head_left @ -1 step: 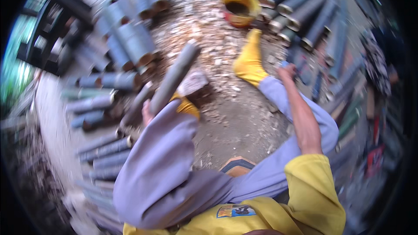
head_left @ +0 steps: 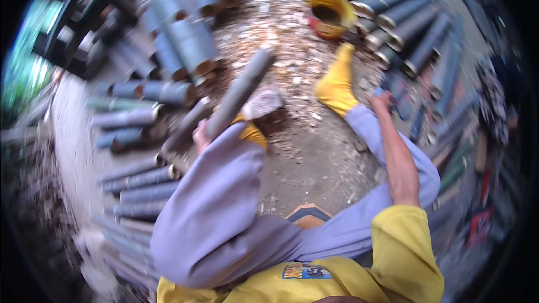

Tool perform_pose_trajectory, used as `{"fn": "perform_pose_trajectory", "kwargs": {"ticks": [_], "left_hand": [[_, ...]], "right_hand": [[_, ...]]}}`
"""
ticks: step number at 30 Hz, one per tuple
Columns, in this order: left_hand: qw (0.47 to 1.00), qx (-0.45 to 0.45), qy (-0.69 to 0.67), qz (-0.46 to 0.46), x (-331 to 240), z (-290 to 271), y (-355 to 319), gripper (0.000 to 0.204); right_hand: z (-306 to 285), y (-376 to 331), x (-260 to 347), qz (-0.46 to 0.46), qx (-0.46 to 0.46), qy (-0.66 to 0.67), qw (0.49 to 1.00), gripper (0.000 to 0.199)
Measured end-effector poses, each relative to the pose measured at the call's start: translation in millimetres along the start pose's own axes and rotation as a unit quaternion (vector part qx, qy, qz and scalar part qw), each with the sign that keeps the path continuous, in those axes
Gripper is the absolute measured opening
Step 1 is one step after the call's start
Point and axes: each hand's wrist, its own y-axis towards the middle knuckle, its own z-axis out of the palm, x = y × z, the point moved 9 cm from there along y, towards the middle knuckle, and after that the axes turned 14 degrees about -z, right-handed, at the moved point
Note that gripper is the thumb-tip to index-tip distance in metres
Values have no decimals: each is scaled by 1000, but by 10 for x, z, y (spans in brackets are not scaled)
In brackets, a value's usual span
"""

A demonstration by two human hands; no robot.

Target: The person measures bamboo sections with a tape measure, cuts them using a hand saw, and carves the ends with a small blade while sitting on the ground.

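Note:
My left hand point(head_left: 201, 136) is closed around the lower end of a thick grey tube point(head_left: 241, 91) that looks like a cut length of bamboo. The tube slants up and away to the right, past my raised left knee. Just right of it sits a pale-topped block point(head_left: 264, 104), close to my left foot in a yellow sock. Beside my right shin, my right hand point(head_left: 382, 101) is closed on something with a small blue end point(head_left: 378, 91); the rest of it is hidden or blurred.
Chips point(head_left: 269, 28) cover the ground ahead. A yellow and red bucket point(head_left: 331, 17) stands beyond my right foot point(head_left: 338, 81). Similar tubes lie in rows at left point(head_left: 185, 45) and right point(head_left: 415, 28). A dark frame point(head_left: 67, 28) stands at far left.
The scene has shifted rightward and slightly down in the picture as my head turns. Both hands keep their holds; the tube stays at much the same slant.

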Motion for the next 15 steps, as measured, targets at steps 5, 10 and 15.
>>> {"fn": "perform_pose_trajectory", "kwargs": {"ticks": [5, 10, 15], "left_hand": [[1000, -17, 14, -17, 21, 43, -236, 35], [999, -33, -7, -29, 7, 158, -364, 37], [999, -35, -20, -25, -89, 274, -333, 40]], "right_hand": [[-284, -316, 531, -77, -58, -57, 994, 71], [-780, -810, 1186, -318, -226, -7, 921, 38], [-872, -1128, 1331, -366, -189, 76, 908, 26]]}}
